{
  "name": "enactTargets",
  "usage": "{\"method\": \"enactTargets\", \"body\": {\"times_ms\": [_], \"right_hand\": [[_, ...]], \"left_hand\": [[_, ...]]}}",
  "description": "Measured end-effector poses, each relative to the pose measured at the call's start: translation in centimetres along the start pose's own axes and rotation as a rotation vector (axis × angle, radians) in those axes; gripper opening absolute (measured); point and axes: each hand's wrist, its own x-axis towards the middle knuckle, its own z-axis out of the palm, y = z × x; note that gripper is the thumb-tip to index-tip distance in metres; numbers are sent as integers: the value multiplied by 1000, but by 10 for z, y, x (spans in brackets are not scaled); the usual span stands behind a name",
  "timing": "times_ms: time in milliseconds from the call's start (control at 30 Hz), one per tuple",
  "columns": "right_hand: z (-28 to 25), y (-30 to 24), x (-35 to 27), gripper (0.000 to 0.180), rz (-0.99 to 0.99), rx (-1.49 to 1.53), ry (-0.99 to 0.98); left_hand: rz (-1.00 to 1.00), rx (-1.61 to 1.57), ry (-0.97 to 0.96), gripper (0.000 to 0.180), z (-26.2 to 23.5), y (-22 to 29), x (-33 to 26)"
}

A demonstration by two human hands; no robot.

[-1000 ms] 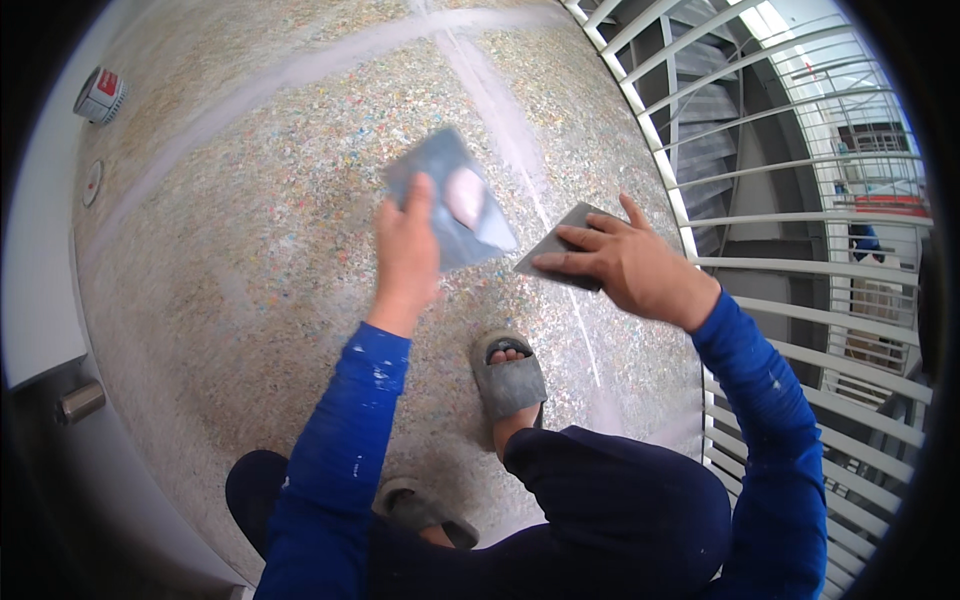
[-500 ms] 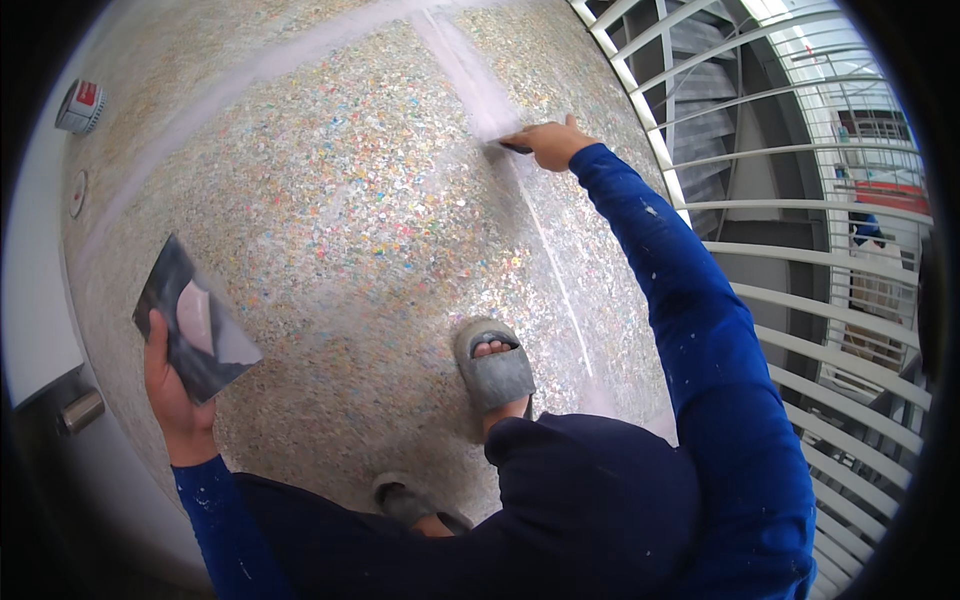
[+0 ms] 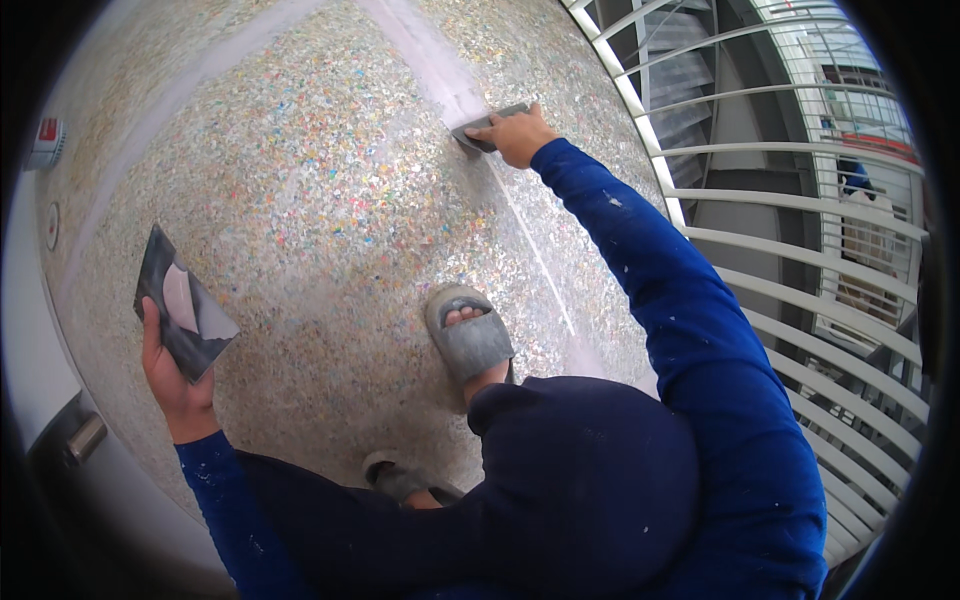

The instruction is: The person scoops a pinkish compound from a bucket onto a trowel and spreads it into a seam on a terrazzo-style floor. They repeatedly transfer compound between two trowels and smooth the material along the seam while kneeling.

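My left hand (image 3: 178,385) grips a dark square plate (image 3: 207,345), held tilted above the floor. A smooth lump of pale pink filler (image 3: 180,298) lies on the plate, with a thinner smear beside it. Farther off and to the right, my right hand (image 3: 522,138) is closed on a dark flat spreader (image 3: 478,133). The spreader's blade meets the end of a wide pink filler band (image 3: 425,55) on the speckled floor (image 3: 330,200). From the blade toward me runs a narrow white seam (image 3: 535,245). My right fingers press along the spreader's back.
White railing bars (image 3: 790,205) curve along the right, with grey structure beyond. My feet in grey slides (image 3: 470,335) stand near the seam. At far left are a tub (image 3: 47,143) and a round floor fitting (image 3: 52,226). Another filler band (image 3: 190,85) crosses the upper left.
My right hand has turned, so more of the spreader's broad face shows beside the band. The whole view has shifted slightly. My left hand keeps holding the plate and filler.
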Motion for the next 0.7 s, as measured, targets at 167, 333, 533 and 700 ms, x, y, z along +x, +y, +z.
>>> {"method": "enactTargets", "body": {"times_ms": [167,333,533,700], "right_hand": [[31,-3,-48,60,-10,-43,-16],[58,-10,-90,67,10,-53,-56],[101,-21,-135,55,27,-25,8],[137,-37,-178,57,59,-13,65]], "left_hand": [[-32,24,6,40,-5,-13,7],[-77,22,-52,41,-5,-17,12],[-66,1,-62,42,-9,-15,12],[-71,11,-78,41,-14,-10,6]]}}
